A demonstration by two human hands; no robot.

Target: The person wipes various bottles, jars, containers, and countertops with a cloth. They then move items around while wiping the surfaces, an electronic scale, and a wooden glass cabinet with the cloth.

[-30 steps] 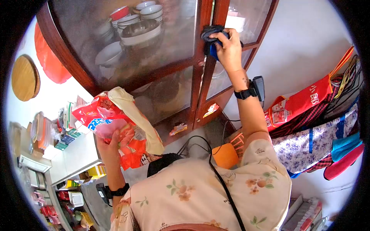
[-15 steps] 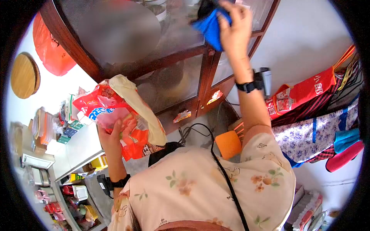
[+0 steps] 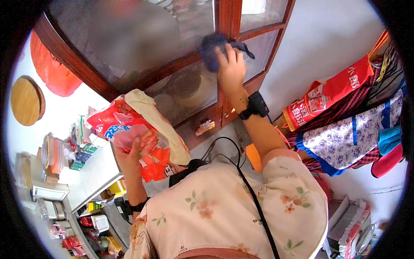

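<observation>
My right hand [image 3: 232, 71] is closed on a dark blue cloth [image 3: 211, 54], blurred by motion, with a dark end sticking out to the right. The cloth lies over the wooden frame and glass of a brown cabinet [image 3: 228, 19], near where its panes meet. Lower left, my left hand [image 3: 128, 160] grips a red printed plastic bag [image 3: 113, 118]. A cream-coloured fabric or bag edge [image 3: 168, 125] hangs along that bag's right side. Both wrists wear black bands.
A white counter [image 3: 92, 170] with small boxes stands at left, shelves of goods below it. A black cable [image 3: 239, 172] runs down my front. On the right wall hang a red bag [image 3: 330, 97] and a floral apron [image 3: 345, 140]. An orange seat [image 3: 253, 156] is partly hidden by my arm.
My right hand has moved down and left across the cabinet with the cloth. The view has shifted slightly. My left hand still holds the bag.
</observation>
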